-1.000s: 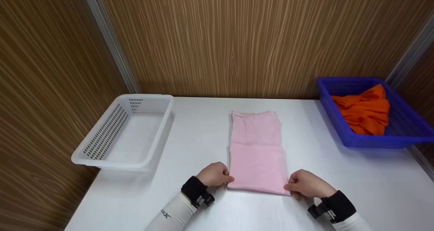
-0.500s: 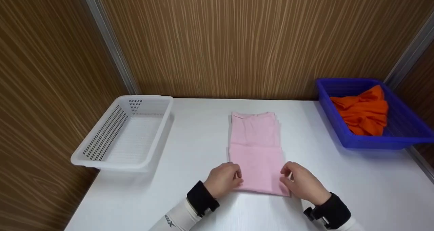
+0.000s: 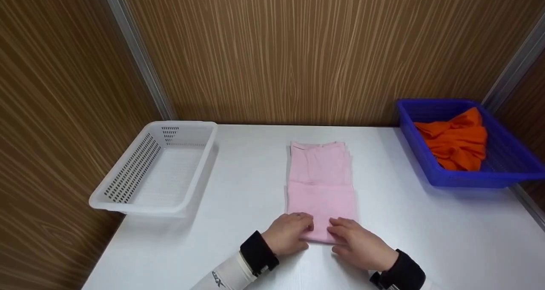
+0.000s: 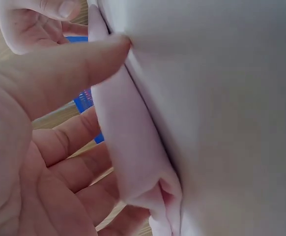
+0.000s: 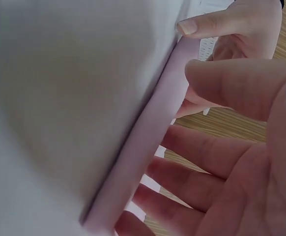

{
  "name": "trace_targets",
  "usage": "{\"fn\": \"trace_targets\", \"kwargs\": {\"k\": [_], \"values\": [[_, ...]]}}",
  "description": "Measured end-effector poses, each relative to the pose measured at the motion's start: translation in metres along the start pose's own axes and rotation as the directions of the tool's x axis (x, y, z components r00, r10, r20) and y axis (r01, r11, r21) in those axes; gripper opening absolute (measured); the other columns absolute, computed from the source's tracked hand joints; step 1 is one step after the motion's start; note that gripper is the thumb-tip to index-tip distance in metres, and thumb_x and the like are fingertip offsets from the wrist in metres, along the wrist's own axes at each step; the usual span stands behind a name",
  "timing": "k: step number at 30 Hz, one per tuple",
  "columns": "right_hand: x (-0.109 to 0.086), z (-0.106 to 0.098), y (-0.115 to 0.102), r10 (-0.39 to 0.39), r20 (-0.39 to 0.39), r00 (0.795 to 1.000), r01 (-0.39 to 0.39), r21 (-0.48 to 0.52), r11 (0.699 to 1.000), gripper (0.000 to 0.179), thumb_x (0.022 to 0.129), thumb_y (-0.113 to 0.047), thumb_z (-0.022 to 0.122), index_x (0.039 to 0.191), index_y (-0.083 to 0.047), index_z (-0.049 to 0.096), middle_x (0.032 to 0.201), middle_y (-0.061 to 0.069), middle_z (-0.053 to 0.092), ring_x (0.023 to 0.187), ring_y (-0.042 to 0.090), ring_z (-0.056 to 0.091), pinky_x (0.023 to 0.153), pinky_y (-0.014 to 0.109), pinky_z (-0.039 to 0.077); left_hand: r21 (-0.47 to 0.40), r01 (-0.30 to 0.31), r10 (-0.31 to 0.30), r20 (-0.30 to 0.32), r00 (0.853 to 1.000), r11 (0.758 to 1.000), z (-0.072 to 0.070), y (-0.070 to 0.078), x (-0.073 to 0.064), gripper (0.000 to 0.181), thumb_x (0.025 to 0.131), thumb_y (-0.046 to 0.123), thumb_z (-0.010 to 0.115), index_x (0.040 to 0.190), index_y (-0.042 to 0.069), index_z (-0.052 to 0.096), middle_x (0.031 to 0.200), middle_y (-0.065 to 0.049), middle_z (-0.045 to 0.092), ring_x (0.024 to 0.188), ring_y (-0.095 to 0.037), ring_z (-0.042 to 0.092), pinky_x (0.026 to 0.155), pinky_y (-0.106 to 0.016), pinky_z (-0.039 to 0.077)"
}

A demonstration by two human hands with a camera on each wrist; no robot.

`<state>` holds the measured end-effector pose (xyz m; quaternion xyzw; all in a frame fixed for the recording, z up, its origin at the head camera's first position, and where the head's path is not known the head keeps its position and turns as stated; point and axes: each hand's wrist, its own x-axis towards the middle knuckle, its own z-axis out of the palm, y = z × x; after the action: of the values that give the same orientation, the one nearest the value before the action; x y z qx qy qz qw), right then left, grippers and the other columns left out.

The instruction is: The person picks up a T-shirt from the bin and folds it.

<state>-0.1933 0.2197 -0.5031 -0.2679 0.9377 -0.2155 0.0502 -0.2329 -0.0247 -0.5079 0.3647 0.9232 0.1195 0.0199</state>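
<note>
A pink shirt [image 3: 322,199] lies folded into a narrow strip on the white table, its neckline at the far end and its lower part doubled over. My left hand [image 3: 288,234] rests its fingers on the left of the near folded edge, with the thumb in front of that edge. Opposite it, my right hand [image 3: 361,244] lays spread, gently bent fingers on the right side, thumb also in front. Both wrist views show the thick near fold [image 4: 128,132] between fingers and thumb, the thumbs not pinching it. The fingertips are partly hidden behind the cloth there.
On the left of the table [image 3: 251,162] stands a white perforated basket [image 3: 191,183]. A blue basket [image 3: 472,180] at the far right holds a crumpled orange cloth [image 3: 457,141]. Wood-patterned panels [image 3: 289,55] close off the back and sides.
Both hands have let go of the shirt's near corners and moved inward, toward each other, along the near edge. Their fingers have opened out over the cloth, and the shirt has stayed in place.
</note>
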Motion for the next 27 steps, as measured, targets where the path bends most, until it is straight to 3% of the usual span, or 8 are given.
{"fn": "trace_targets", "kwargs": {"k": [7,13,19,20,23,27], "values": [[0.001,0.003,-0.002,-0.014,-0.034,0.999,0.013,-0.033,0.999,0.053,0.089,-0.02,0.081,0.135,0.001,0.065,0.149,0.022,0.06,0.138,0.043,0.056,0.111,0.061,0.048,0.109,-0.002,0.012,-0.089,0.996,0.994,0.003,0.005,-0.002,0.02,0.087,0.015,0.079,0.101,0.019,0.064,0.102,0.003,0.072,0.094,-0.014,0.07,0.07,-0.023,0.047],[0.006,0.008,-0.003,-0.032,-0.088,0.996,0.026,-0.075,0.997,0.074,0.08,-0.022,0.088,0.143,0.004,0.059,0.155,0.024,0.055,0.139,0.048,0.053,0.097,0.066,0.055,0.091,0.021,-0.01,-0.121,0.993,0.996,0.004,0.004,0.0,0.007,0.098,0.017,0.068,0.101,0.017,0.062,0.092,0.001,0.073,0.083,-0.016,0.072,0.066,-0.026,0.049],[0.009,0.009,-0.002,0.011,-0.134,0.991,-0.035,-0.177,0.984,0.048,0.091,-0.004,0.074,0.138,-0.001,0.065,0.148,0.02,0.063,0.133,0.046,0.06,0.083,0.065,0.058,0.027,0.033,-0.029,-0.14,0.99,0.999,0.003,0.001,0.001,0.008,0.102,0.017,0.065,0.106,0.014,0.059,0.081,-0.001,0.072,0.072,-0.018,0.071,0.062,-0.028,0.049],[0.01,0.009,-0.001,0.016,-0.143,0.99,-0.044,-0.195,0.98,0.044,0.093,-0.001,0.071,0.136,-0.002,0.066,0.146,0.019,0.065,0.131,0.044,0.061,0.082,0.064,0.059,0.027,0.032,-0.028,-0.141,0.99,0.999,0.002,0.001,0.001,0.011,0.101,0.017,0.067,0.107,0.014,0.059,0.083,-0.001,0.073,0.073,-0.018,0.071,0.063,-0.027,0.05],[0.01,0.007,0.001,0.029,-0.155,0.987,-0.065,-0.235,0.97,0.041,0.094,0.005,0.066,0.134,-0.003,0.068,0.143,0.016,0.067,0.131,0.042,0.063,0.081,0.062,0.06,0.069,0.047,-0.038,-0.126,0.991,0.996,0.0,0.0,-0.003,0.021,0.096,0.012,0.071,0.115,0.013,0.063,0.109,-0.006,0.078,0.099,-0.019,0.076,0.078,-0.03,0.058],[0.009,0.005,0.003,0.058,-0.167,0.984,-0.098,-0.246,0.964,0.038,0.094,0.006,0.064,0.131,-0.002,0.07,0.141,0.017,0.069,0.131,0.042,0.064,0.081,0.062,0.059,0.166,0.093,-0.082,-0.071,0.994,0.982,-0.003,-0.003,-0.006,0.032,0.099,0.009,0.064,0.13,0.015,0.069,0.146,-0.007,0.068,0.138,-0.022,0.063,0.104,-0.042,0.056]]}}
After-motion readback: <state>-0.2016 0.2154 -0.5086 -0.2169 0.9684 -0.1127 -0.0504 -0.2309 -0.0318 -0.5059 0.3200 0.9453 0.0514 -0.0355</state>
